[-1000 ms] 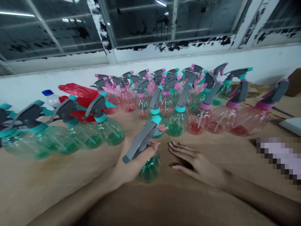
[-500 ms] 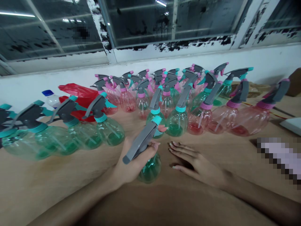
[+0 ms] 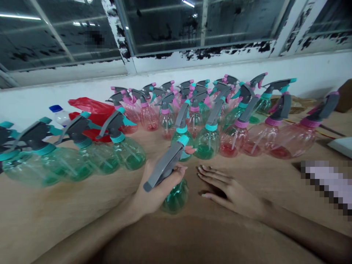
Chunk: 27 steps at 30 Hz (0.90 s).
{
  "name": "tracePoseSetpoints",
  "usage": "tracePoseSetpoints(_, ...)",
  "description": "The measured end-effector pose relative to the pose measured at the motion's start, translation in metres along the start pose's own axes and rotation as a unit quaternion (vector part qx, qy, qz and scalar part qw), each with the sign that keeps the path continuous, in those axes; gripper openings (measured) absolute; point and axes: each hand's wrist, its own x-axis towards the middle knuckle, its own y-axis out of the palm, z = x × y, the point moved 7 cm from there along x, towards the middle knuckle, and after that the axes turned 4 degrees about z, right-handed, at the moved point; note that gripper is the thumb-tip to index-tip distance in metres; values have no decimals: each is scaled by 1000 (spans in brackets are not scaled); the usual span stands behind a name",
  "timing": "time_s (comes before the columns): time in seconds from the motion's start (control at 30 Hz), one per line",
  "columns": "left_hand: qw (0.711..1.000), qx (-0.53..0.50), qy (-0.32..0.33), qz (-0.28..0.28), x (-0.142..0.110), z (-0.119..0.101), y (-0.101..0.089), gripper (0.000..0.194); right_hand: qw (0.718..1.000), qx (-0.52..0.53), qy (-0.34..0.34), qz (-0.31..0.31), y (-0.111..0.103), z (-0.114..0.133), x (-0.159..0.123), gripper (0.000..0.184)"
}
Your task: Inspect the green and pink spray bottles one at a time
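Observation:
My left hand (image 3: 156, 187) is wrapped round the neck of a green spray bottle (image 3: 176, 198) that stands on the table. Its grey trigger head (image 3: 166, 165) with a turquoise nozzle sticks up above the hand, the nozzle pointing away from me. The trigger and collar are hidden by the fingers. To the right of this bottle, my right hand (image 3: 228, 187) rests on the tabletop, fingers stretched out, palm down and holding nothing. Just beyond the hands stand another green spray bottle (image 3: 206, 146) and a pink spray bottle (image 3: 233, 141).
Several green spray bottles (image 3: 128, 156) line the left side of the wooden table (image 3: 82, 220). Many pink and green ones crowd the back. A red plastic bag (image 3: 93, 110) and a blue-capped bottle (image 3: 61, 115) lie behind. At right is a blurred-out pinkish object (image 3: 327, 183).

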Motion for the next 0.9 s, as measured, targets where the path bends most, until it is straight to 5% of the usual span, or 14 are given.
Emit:
tracePoseSetpoints(0.67, 999, -3, -33, -17, -4, 19, -9, 17, 999, -25, 9, 27, 4, -2, 0, 54)
tracePoseSetpoints(0.9, 999, 28, 1, -41, 1, 7, -6, 25, 1000, -19, 4, 25, 3, -1, 1, 54)
